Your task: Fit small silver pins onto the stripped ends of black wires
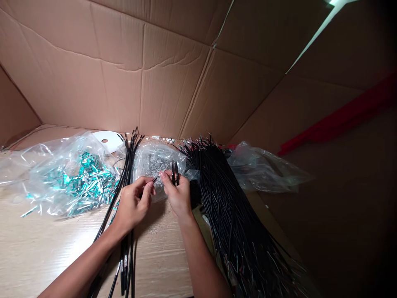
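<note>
Over the middle of the table, my left hand (133, 205) pinches the end of a thin black cable (155, 179) between thumb and fingers. My right hand (180, 194) meets it there, thumb and forefinger closed at the cable's tip. Small black thread snips (175, 173) are also gripped in the right hand, their blades pointing up and away from the cable. What exactly sits at the tip is too small to make out. Right behind the hands lies a clear bag (158, 163) full of tiny silvery pieces.
Left of the hands runs a loose bundle of black cables (126, 165), beside a clear bag of teal-and-silver strips (89, 178). A thick heap of black cables (229, 207) with bare wire ends lies on the right. Cardboard walls (118, 82) enclose the table; a white disc (108, 140) lies at the back.
</note>
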Tool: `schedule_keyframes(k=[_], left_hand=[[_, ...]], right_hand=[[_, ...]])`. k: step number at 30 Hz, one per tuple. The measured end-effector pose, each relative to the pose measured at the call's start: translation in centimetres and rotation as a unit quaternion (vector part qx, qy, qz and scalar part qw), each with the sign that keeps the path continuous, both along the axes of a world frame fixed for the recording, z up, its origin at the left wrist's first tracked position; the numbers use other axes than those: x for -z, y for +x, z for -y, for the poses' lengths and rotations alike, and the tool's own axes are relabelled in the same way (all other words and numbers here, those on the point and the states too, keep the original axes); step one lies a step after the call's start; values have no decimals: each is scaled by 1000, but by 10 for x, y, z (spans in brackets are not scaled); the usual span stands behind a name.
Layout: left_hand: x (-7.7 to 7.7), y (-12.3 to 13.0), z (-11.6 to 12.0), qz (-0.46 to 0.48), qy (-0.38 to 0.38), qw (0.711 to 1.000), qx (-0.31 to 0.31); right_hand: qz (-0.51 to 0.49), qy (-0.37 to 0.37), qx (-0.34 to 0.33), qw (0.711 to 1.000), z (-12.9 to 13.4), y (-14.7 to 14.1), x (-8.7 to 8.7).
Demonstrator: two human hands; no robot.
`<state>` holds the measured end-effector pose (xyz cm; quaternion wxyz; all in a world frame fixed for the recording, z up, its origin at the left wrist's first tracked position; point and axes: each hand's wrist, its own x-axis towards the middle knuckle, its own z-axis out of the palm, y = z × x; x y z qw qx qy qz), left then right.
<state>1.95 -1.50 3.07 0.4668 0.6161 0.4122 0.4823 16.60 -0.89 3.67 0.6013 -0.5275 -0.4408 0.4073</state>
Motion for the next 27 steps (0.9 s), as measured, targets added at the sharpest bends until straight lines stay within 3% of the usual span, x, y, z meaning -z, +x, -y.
schedule_keyframes(k=[2, 6, 14, 18, 22, 27], left_hand=[[2, 0, 0, 17, -21, 1000, 17], [3, -1, 1, -21, 7, 1000, -13], [2, 1, -2, 13, -24, 1000, -8], [-2, 1, -5, 96, -80, 992, 27], [-4, -1, -6, 144, -125, 979, 74], [0, -3, -4, 116, -115, 982, 89]], right_hand=[[13, 12, 19, 1000, 2, -1, -1], [62, 34, 41, 997, 5, -3, -8], [102, 79, -15, 991, 16, -4, -14], [123, 95, -15, 988, 18, 8, -19], [139, 73, -20, 987, 14, 9, -14], [99, 73, -16, 992, 9, -2, -1]])
